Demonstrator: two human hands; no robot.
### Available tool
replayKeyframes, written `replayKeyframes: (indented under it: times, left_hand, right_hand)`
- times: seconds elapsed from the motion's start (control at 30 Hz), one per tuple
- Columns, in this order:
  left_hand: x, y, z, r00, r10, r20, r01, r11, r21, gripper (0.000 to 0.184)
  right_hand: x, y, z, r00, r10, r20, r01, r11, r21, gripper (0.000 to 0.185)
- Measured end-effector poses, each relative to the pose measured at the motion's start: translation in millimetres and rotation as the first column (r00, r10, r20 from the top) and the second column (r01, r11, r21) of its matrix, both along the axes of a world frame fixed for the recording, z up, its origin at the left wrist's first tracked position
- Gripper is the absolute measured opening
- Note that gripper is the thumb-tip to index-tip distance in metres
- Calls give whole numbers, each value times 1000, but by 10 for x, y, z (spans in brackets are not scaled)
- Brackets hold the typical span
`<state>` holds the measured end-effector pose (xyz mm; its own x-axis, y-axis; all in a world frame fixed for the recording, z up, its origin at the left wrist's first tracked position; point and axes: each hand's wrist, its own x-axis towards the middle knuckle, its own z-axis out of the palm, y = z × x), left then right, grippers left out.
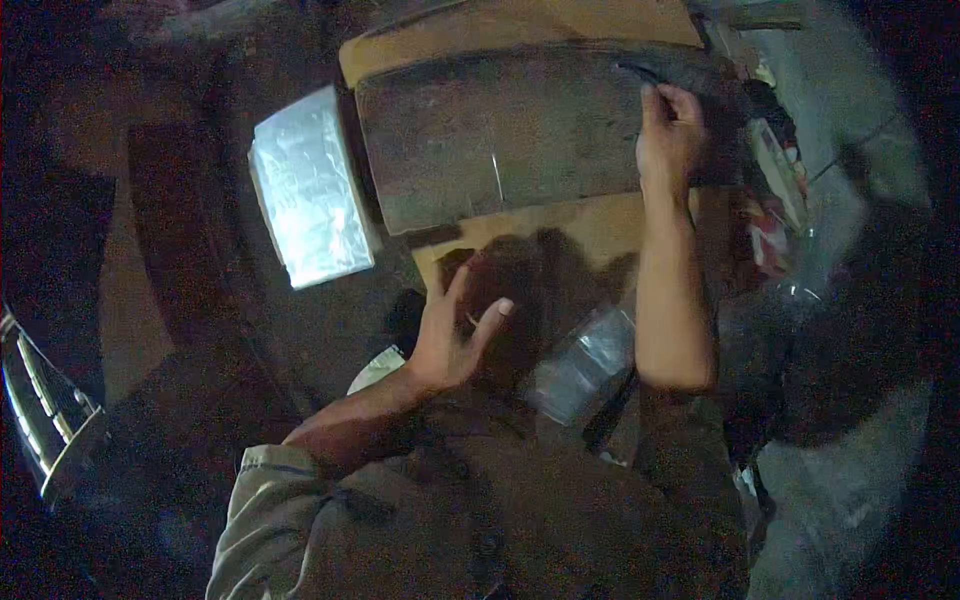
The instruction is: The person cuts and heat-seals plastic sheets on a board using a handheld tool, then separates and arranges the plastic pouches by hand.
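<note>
A dark, worn board (pixel 430 130) lies before me, with tan cardboard-like material showing along its far and near sides. My right hand (pixel 668 130) is over the board's far right part, its fingers pinched on a thin dark stick-like thing (pixel 640 72). The exact kind of that thing is too dim to make out. Near the board's front edge, my left hand (pixel 452 335) holds nothing, with thumb and fingers apart. It hovers by the tan sheet (pixel 590 225). A thin shiny sliver (pixel 497 175) shows on the board's middle.
A stack of clear plastic bags (pixel 315 195) catches the light left of the board. Another clear plastic packet (pixel 585 365) lies close to my body, between my arms. Coloured packaging (pixel 770 230) is at the right. The surroundings are very dark.
</note>
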<state>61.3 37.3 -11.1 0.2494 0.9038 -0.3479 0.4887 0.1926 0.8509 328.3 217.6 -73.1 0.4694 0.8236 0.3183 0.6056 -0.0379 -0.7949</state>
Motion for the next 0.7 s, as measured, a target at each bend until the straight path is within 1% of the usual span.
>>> replayKeyframes:
  times: [0.03, 0.07, 0.1, 0.13, 0.17, 0.2, 0.23, 0.27, 0.3, 0.33, 0.37, 0.4, 0.43, 0.47, 0.53, 0.63, 0.7]
  left_hand:
    - [9, 19, -18, 949, 242, 204, -207, 962, -177, 57]
    - [-5, 7, -265, 892, 294, 343, -272, 956, -112, 54]
    - [-10, 72, -229, 892, 288, 349, -269, 958, -104, 54]
    - [-24, 120, -182, 876, 413, 250, -358, 903, -237, 54]
    - [-44, 174, -124, 844, 520, 133, -449, 820, -355, 55]
    - [-69, 284, 16, 843, 496, 210, -385, 827, -409, 59]
    - [-101, 319, -42, 843, 493, 215, -383, 831, -404, 59]
    - [-125, 328, -156, 814, 525, 247, -378, 803, -461, 59]
    - [-122, 376, -145, 782, 557, 278, -369, 774, -515, 60]
    - [-76, 387, -117, 688, 635, 351, -375, 726, -577, 63]
    - [-43, 401, -76, 687, 633, 356, -373, 729, -575, 63]
    - [-20, 420, -11, 716, 614, 331, -427, 761, -489, 62]
    - [-19, 440, -3, 728, 606, 320, -450, 775, -444, 61]
    - [-17, 461, 4, 740, 598, 306, -472, 787, -397, 61]
    - [-41, 543, -81, 745, 644, 177, -474, 696, -539, 60]
    - [-17, 562, -133, 717, 658, 228, -469, 698, -541, 58]
    - [-29, 508, -247, 735, 599, 318, -477, 790, -386, 56]
  right_hand:
    - [-15, 42, -8, 1000, -12, 22, 12, 1000, 18, 24]
    - [-35, 66, -20, 999, -34, -8, 34, 999, 20, 22]
    - [-51, 93, -32, 999, -37, -5, 37, 999, 30, 22]
    - [-71, 117, -47, 998, -56, 5, 56, 998, 35, 24]
    - [-87, 142, -59, 997, -75, 14, 74, 996, 41, 26]
    - [-163, 133, 112, 993, -104, 63, 107, 993, -47, 28]
    - [-170, 158, 116, 992, -106, 64, 109, 993, -40, 28]
    - [-166, 181, 91, 985, -139, 98, 142, 989, -30, 25]
    - [-185, 200, 106, 976, -171, 132, 175, 984, -16, 21]
    - [-203, 214, 125, 977, -173, 124, 179, 983, -39, 22]
    - [-212, 226, 144, 977, -174, 126, 179, 983, -34, 22]
    - [-251, 225, 211, 962, -197, 189, 223, 966, -129, 23]
    - [-273, 225, 258, 944, -213, 254, 271, 937, -222, 24]
    - [-259, 237, 241, 943, -213, 256, 271, 938, -217, 24]
    - [-240, 254, 205, 926, -225, 304, 307, 917, -254, 30]
    - [-238, 230, 227, 929, -234, 286, 308, 918, -249, 31]
    - [-128, 296, 121, 939, -206, 276, 277, 928, -250, 31]
